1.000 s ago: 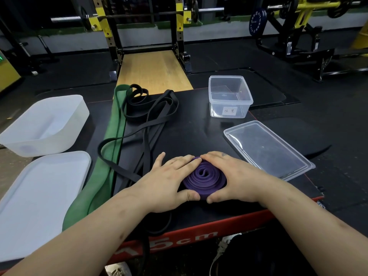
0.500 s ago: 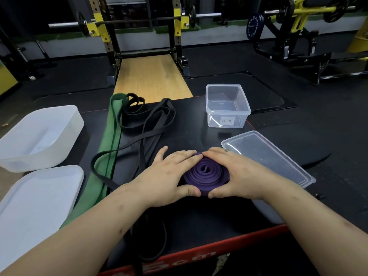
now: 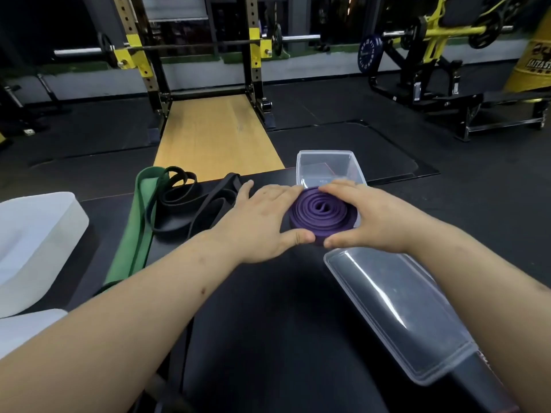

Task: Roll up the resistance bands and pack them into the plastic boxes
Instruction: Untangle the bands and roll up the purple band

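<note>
One roll, nearly boxed.
Against uncoiling, left hand and right hand grip its purple sides by the box.

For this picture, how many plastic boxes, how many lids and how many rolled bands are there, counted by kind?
Boxes: 2 (clear box, white box)
Lids: 2 (clear lid, white lid)
Rolled bands: 1 (purple band)
Total: 5

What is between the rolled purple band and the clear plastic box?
Nothing visible. The left hand and right hand hold the coiled purple band at the near edge of the open clear plastic box; its flat clear lid lies aside.
</note>
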Demonstrator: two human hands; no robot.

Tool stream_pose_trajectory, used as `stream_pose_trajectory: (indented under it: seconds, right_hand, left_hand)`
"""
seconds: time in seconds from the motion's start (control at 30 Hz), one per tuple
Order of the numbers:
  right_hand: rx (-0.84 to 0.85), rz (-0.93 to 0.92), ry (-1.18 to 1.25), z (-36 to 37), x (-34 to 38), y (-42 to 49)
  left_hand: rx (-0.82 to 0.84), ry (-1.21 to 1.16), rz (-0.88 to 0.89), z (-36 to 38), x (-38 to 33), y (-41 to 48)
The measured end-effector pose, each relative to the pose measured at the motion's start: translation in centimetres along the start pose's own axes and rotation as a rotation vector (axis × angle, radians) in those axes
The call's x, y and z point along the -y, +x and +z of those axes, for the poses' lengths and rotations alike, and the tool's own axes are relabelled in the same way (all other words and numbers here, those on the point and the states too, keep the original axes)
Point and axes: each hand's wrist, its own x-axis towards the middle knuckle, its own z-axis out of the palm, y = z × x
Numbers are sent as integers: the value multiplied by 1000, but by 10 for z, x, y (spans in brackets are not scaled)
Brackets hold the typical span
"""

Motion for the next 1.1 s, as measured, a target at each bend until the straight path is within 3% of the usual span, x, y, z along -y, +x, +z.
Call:
stream_pose_trajectory:
  seconds: [0.37,0.7,0.83,1.1]
  right_hand:
    - [-6,47,-78,-30,-73,74]
    - [88,224,-117,-4,-109,91]
    - [187,302,-174,-3,-105,102]
    - [413,473,-264,-17,-88,123]
  left_hand:
    - [-7,59,-81,10,16,104]
    - [51,63,-183,36,8,120]
    - [100,80,-107,40,7,112]
    - [90,217,-127,45,6,109]
